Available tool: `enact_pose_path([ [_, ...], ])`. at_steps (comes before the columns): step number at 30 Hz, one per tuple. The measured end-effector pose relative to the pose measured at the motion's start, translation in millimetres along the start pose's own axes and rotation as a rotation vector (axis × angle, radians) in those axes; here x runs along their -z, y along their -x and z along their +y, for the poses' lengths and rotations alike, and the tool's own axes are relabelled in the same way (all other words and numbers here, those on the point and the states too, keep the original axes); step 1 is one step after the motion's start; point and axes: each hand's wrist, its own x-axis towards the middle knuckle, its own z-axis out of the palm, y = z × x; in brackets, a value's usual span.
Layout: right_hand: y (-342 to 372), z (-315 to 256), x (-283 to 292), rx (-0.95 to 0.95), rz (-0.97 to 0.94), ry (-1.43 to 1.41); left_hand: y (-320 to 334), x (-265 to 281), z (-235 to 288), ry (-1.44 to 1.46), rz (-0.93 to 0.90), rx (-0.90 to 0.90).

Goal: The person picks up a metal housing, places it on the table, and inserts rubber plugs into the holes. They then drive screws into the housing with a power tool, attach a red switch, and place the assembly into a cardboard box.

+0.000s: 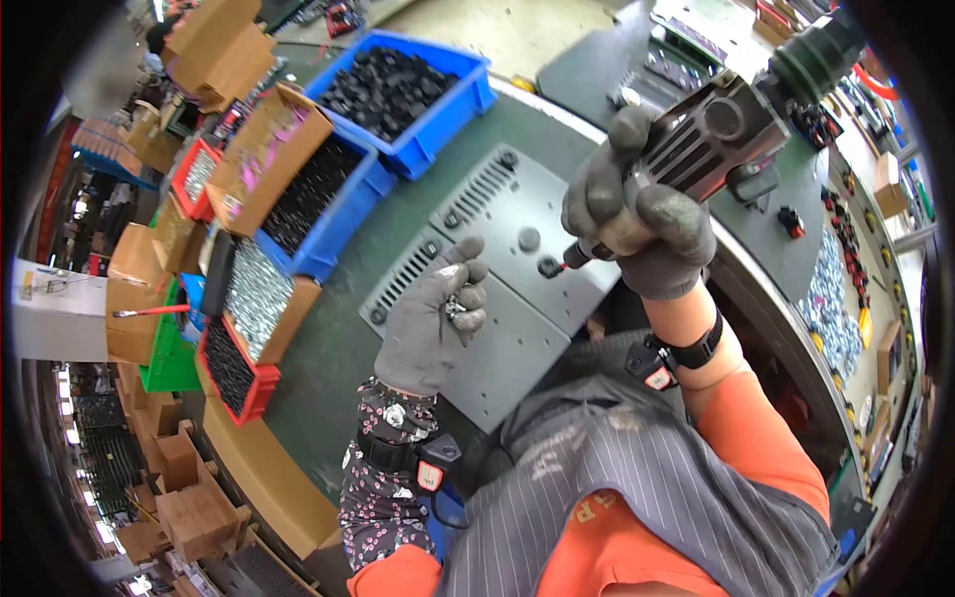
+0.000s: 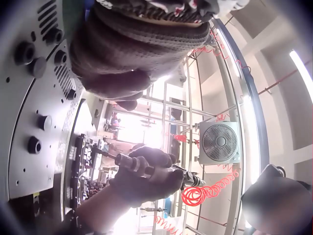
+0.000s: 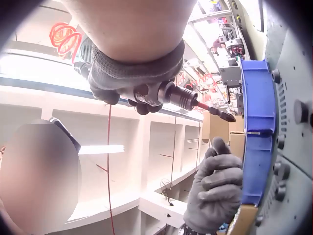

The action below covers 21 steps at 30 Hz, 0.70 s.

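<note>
My gloved right hand (image 1: 642, 214) grips a power screwdriver (image 1: 721, 134), held low over a grey metal panel (image 1: 507, 333). In the head view the driver's tip overlaps the panel beside a black round foot (image 1: 549, 267). The right wrist view shows the bit (image 3: 217, 112) pointing out of the chuck (image 3: 182, 98). Over the panel's left part, my gloved left hand (image 1: 426, 323) curls its fingers around several small shiny screws (image 1: 455, 306). Slotted vents (image 1: 406, 277) and more black feet (image 1: 453, 217) line the panel's far side.
Blue bins of black parts (image 1: 418, 159) stand beyond the panel. To the left are a cardboard box of shiny screws (image 1: 261, 298), a red bin of dark screws (image 1: 227, 376) and a green bin (image 1: 169, 363). Another worktop with loose parts (image 1: 791, 221) lies to the right.
</note>
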Motion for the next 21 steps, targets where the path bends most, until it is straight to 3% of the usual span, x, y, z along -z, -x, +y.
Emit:
enact_pose_path([
  [6,30.1,-1.0,-4.8,0.074,-0.109,-0.105,22.2,27.1,-57.2,0.186,-0.277,0.060],
  [8,37.8,-1.8,-9.7,0.061,-0.110,-0.097,25.5,18.5,-68.3,0.177,-0.258,0.041],
  [10,42.5,-1.3,-19.7,0.063,-0.044,0.093,29.4,5.9,-70.8,0.183,-0.112,0.000],
  [12,45.2,-0.6,-18.4,0.065,-0.045,0.099,30.5,1.8,-70.6,0.217,-0.094,0.034],
  [13,46.3,0.1,-15.2,0.068,-0.083,-0.033,31.0,1.3,-70.0,0.250,-0.069,0.068],
  [14,47.1,0.3,-13.9,0.070,-0.120,-0.165,30.8,4.6,-70.3,0.249,-0.073,0.067],
  [18,49.1,-0.2,-21.0,0.077,-0.108,-0.156,28.5,19.7,-74.7,0.264,-0.204,0.046],
  [20,50.6,1.1,-31.3,0.084,0.104,0.110,30.4,19.9,-76.6,0.262,-0.217,0.036],
  [21,50.8,1.5,-32.1,0.082,0.103,0.110,31.2,16.8,-76.6,0.188,-0.133,-0.006],
])
